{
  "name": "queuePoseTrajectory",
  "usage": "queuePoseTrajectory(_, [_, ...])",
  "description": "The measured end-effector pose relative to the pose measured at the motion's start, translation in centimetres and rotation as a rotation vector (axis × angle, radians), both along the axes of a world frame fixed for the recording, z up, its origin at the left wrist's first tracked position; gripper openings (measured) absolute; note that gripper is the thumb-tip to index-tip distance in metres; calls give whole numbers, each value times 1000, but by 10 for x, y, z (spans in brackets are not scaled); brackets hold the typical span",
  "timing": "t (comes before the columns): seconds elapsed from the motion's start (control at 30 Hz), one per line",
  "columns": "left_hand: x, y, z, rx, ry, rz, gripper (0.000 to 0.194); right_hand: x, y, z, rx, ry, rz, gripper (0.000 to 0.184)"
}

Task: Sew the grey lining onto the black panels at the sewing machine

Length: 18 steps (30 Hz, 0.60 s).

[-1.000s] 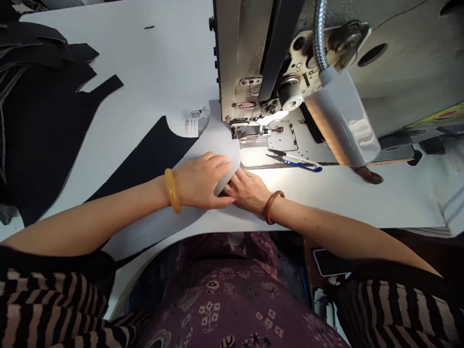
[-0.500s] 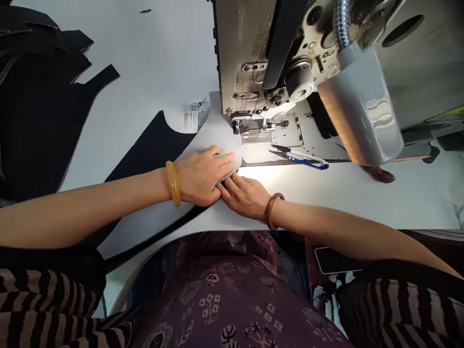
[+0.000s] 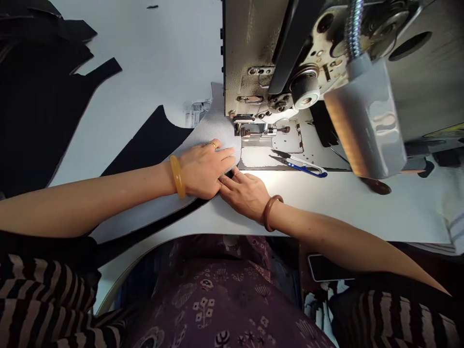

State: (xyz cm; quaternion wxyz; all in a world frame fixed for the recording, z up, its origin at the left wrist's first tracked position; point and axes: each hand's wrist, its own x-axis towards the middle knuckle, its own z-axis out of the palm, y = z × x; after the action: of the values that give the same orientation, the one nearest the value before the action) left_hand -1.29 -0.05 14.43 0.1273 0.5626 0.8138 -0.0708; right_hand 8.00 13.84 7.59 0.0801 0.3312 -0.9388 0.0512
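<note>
A light grey mesh fabric piece (image 3: pixel 213 126) lies with its upper right edge at the needle and presser foot (image 3: pixel 238 129) of a sewing machine. My left hand (image 3: pixel 205 169) rests on this fabric, fingers stretched towards its right edge and a yellow bangle at the wrist. Close against it, my right hand (image 3: pixel 246 193) holds the fabric's near edge where a dark layer shows; its fingertips are partly hidden. A strip of black fabric (image 3: pixel 181 215) runs along the near side of the grey piece, and more black fabric (image 3: pixel 145 142) extends beyond the left forearm.
Thread snips (image 3: pixel 299 164) with a blue and white handle lie right of the needle. A grey lamp (image 3: pixel 366 121) hangs before the machine head (image 3: pixel 250 48). Black cut pieces (image 3: pixel 36 106) are heaped at left on the white table (image 3: pixel 163 53). A phone (image 3: pixel 328 268) sits below the table edge.
The camera view has shifted slightly. Both hands stay at the fabric's near edge; the right fingertips are a little further apart, with more of a dark gap showing between the hands.
</note>
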Motion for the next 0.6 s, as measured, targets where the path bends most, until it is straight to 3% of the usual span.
queuePoseTrajectory(0.3, [-12,10,-8,23,5,53,37,-6,6,-6,13,-4,-43,36])
queuePoseTrajectory(0.47, [-15,15,-4,-32,9,156,40,-8,8,-5,7,-30,-55,38])
queuePoseTrajectory(0.6, [-18,17,1,-59,-47,164,37,-8,9,0,-4,-36,-65,37])
